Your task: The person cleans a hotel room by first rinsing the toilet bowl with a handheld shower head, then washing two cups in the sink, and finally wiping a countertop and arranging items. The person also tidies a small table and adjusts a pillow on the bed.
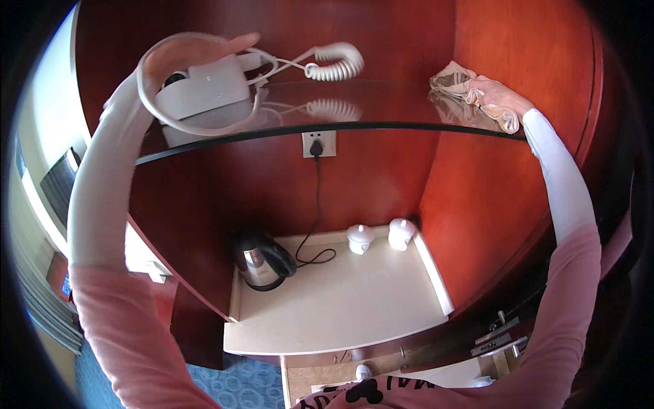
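Note:
My left hand (196, 51) is at the upper left, its fingers behind a white hair dryer body (209, 84). A white hose or cable loops around the hand, and a white coiled cord (337, 64) trails to the right above the glass shelf (378, 105). How firmly the hand holds the dryer is partly hidden. On the shelf's right end my right hand (498, 94) grips a crumpled beige cloth (452, 79), part of which hangs below the fingers near the front edge. The glass reflects both cord and cloth.
Below the shelf, an electric kettle (260, 266) stands left on a cream counter (337, 301), with two lidded white cups (360, 238) at the back right. A black plug sits in the wall socket (319, 144), its cord hanging to the counter. Reddish wood panels (485, 214) enclose the niche.

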### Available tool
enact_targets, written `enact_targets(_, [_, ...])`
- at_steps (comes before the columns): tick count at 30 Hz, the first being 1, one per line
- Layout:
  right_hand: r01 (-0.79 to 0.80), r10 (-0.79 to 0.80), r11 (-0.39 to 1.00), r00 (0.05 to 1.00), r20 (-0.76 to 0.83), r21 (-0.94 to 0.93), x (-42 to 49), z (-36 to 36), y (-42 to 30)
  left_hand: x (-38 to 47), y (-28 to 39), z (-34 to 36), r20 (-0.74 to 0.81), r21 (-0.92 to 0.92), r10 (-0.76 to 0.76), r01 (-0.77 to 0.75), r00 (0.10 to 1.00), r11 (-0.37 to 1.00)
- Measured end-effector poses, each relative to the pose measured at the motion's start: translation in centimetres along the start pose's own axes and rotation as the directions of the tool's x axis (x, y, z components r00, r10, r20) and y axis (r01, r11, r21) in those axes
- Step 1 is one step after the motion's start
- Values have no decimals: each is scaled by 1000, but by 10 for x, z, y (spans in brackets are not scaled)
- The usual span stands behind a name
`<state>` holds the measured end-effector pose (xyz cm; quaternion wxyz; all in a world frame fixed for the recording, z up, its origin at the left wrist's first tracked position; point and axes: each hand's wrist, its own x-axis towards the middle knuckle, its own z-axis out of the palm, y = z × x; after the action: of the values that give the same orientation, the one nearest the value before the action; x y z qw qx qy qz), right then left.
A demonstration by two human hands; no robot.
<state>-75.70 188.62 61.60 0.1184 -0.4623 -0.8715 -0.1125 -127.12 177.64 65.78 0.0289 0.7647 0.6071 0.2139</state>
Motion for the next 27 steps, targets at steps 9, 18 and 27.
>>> enact_targets(9, [544, -406, 780, 816, -411, 310, -12, 9, -173, -23, 16, 28, -294, 199, -216, 281, 931, 939])
enact_targets(18, [126, 113, 813, 924, -366, 568, -41, 16, -74, 23, 89, 78, -114, 557, 302, -190, 946, 808])
enact_targets(27, [239, 437, 836, 253, -863, 494, -211, 26, -106, 98, 172, 127, -190, 419, 48, 37, 981, 907])
